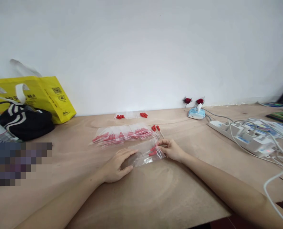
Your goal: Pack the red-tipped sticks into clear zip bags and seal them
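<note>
One right hand (171, 150) touches clear plastic bag (143, 161), grip unclear; if open left hand (116, 165) slips, red-headed sticks (152, 153) may spill

At the left of the frame you have a bright yellow tote bag (57, 101) with white handles (21, 92) and black printing, including black square codes on its side. Below it, your pouch (27, 122) is black with white stripes. In the centre, you see red tips (111, 137) through clear zip bags (129, 128), and pale sticks (160, 133) topped in red. Right of centre, your tissue pack (196, 113) is light blue and white, beneath dark red flowers (199, 101). The power strip (243, 140) is white, the tabletop (141, 197) light brown, the wall (141, 57) pale grey-white.
</note>
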Demonstrator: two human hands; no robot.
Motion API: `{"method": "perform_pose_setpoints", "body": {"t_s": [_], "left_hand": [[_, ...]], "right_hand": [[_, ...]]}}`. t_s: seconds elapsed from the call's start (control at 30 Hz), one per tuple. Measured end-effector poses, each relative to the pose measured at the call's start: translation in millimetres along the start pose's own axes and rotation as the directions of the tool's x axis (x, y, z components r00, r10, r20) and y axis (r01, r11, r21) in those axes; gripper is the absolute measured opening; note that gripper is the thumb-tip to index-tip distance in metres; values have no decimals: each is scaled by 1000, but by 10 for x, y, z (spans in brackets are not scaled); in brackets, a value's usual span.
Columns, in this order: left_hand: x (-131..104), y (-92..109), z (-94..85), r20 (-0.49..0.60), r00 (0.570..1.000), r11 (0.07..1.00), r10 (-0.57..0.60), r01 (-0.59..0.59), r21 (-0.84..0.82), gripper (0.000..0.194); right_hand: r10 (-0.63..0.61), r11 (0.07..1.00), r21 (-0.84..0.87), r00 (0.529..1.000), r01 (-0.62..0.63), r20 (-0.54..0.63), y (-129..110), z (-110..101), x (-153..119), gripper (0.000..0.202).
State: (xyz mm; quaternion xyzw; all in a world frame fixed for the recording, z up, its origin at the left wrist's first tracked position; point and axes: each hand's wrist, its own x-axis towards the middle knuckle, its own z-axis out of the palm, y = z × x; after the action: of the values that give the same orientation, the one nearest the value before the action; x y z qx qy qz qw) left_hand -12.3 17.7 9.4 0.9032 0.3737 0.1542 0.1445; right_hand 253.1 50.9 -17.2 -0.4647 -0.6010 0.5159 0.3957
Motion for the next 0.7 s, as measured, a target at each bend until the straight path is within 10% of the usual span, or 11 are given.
{"method": "perform_pose_setpoints", "body": {"t_s": [0.33, 0.5, 0.7], "left_hand": [[-7, -20, 13, -2, 1000, 1000, -5, 5, 6, 51], [-11, -78, 29, 22, 998, 998, -50, 51, -21, 42], [11, -36, 17, -9, 1000, 1000, -26, 26, -9, 39]], "right_hand": [[-185, 934, -272, 966, 230, 181, -72, -46, 11, 25], [-105, 847, -530, 963, -44, -248, -124, -367, 260, 14], [-126, 779, -613, 925, -130, -357, -110, -444, 739, 30]]}}
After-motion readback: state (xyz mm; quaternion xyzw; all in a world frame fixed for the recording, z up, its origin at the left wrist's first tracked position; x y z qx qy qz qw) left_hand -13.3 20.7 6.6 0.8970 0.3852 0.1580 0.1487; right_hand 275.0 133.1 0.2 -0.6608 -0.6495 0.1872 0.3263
